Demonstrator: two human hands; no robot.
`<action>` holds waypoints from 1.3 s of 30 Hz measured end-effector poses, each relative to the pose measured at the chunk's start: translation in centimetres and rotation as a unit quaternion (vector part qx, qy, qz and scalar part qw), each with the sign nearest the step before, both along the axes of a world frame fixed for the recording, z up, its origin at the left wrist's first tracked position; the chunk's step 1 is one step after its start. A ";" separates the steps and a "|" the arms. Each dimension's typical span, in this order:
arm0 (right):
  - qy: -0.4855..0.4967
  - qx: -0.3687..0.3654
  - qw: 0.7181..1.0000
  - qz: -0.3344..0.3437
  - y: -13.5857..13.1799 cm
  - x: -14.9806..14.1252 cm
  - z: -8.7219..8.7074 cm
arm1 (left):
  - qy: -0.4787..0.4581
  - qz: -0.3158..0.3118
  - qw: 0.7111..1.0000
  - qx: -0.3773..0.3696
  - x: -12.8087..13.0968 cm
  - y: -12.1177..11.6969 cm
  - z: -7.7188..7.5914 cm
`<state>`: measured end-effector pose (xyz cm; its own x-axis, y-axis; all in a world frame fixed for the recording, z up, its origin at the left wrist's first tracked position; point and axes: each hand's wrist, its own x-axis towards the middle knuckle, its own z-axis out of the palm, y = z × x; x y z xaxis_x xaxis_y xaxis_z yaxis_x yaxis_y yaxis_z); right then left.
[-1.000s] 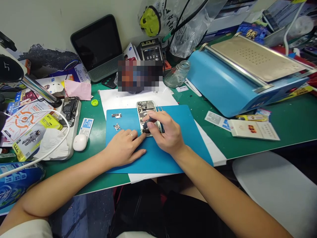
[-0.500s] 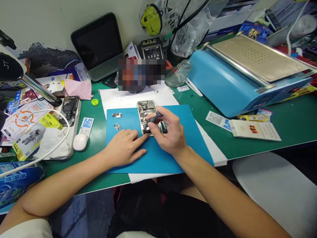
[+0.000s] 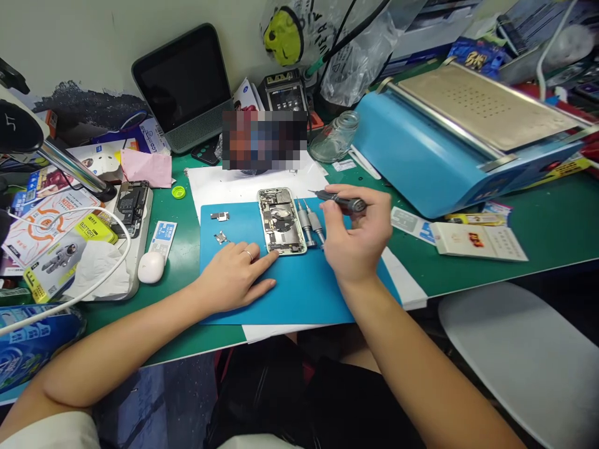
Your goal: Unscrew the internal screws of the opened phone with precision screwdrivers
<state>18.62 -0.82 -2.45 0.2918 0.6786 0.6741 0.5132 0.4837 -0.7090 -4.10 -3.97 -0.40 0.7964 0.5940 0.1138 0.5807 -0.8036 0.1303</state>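
An opened smartphone (image 3: 281,224), its inner parts bare, lies on a blue mat (image 3: 299,293). My left hand (image 3: 236,271) rests on the mat with fingers stretched out, the index fingertip at the phone's lower edge. My right hand (image 3: 358,240) grips a dark screwdriver (image 3: 344,201), raised to the right of the phone with its thin tip pointing left. Two grey screwdrivers (image 3: 311,222) lie between the phone and that hand. Left of the phone sit a small metal-and-black part (image 3: 219,216) and a small metal bracket-like piece (image 3: 221,237).
A large blue machine (image 3: 421,156) with a metal top plate stands at the right. Behind the mat are a glass jar (image 3: 334,138) and a black screen (image 3: 182,81). A white earbud case (image 3: 151,267), boxes and a lamp crowd the left. A cardboard box (image 3: 480,242) lies at right.
My right hand has lifted the screwdriver away from the phone and moved right, uncovering the phone's interior and the two grey screwdrivers. My left hand stays in place.
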 end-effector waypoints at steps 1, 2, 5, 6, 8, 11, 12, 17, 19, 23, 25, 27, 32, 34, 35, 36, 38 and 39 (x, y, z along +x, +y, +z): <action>-0.013 -0.016 1.000 -0.016 0.2 0.3 0.1 | 0.000 -0.001 1.000 0.000 0.0 0.0 0.0; -0.029 -0.032 0.999 -0.028 0.3 0.5 0.1 | -0.002 -0.001 1.000 0.000 0.0 0.0 0.0; -0.070 -0.079 0.993 -0.044 0.5 1.0 0.2 | -0.005 0.001 1.000 0.001 0.0 0.1 0.1; -0.077 -0.099 0.991 -0.040 0.6 1.1 0.1 | -0.005 0.002 1.000 0.001 0.0 0.1 0.1; -0.087 -0.146 0.985 -0.027 0.7 1.2 -0.1 | -0.005 0.003 1.000 0.001 0.0 0.0 0.1; -0.103 -0.216 0.971 -0.022 0.8 1.3 -0.3 | -0.002 0.002 1.000 0.002 0.0 0.0 0.0; -0.110 -0.233 0.966 -0.025 0.8 1.3 -0.4 | -0.002 0.002 1.000 0.002 0.0 0.0 0.0; -0.126 -0.255 0.958 -0.027 0.8 1.2 -0.1 | -0.003 0.000 1.000 0.003 0.0 0.0 0.0; -0.124 -0.258 0.958 -0.027 0.7 1.2 0.0 | -0.003 0.000 1.000 0.003 0.0 0.0 0.0; -0.121 -0.259 0.958 -0.029 0.7 1.2 0.0 | 0.000 0.001 1.000 0.003 0.0 0.0 0.0; -0.118 -0.257 0.959 -0.029 0.8 1.3 -0.1 | 0.000 0.000 1.000 0.002 0.0 0.0 0.1; -0.112 -0.252 0.961 -0.027 0.8 1.4 -0.3 | -0.001 0.000 1.000 0.002 0.0 0.0 0.1; -0.104 -0.230 0.967 -0.024 1.0 1.3 -0.9 | -0.001 0.002 1.000 0.002 0.0 0.0 0.1; -0.097 -0.230 0.968 -0.028 1.1 1.2 -0.9 | -0.002 0.002 1.000 0.004 0.0 -0.1 0.1; -0.092 -0.234 0.968 -0.030 1.2 1.2 -0.8 | -0.003 0.001 1.000 0.005 0.0 -0.1 0.1; -0.088 -0.238 0.967 -0.030 1.2 1.2 -0.6 | -0.003 0.001 1.000 0.005 0.0 -0.1 0.1; -0.084 -0.246 0.965 -0.024 0.9 1.5 0.0 | 0.000 0.001 1.000 0.005 0.0 0.0 0.2; -0.084 -0.250 0.964 -0.018 0.7 1.7 0.4 | 0.002 0.001 1.000 0.004 0.0 0.0 0.2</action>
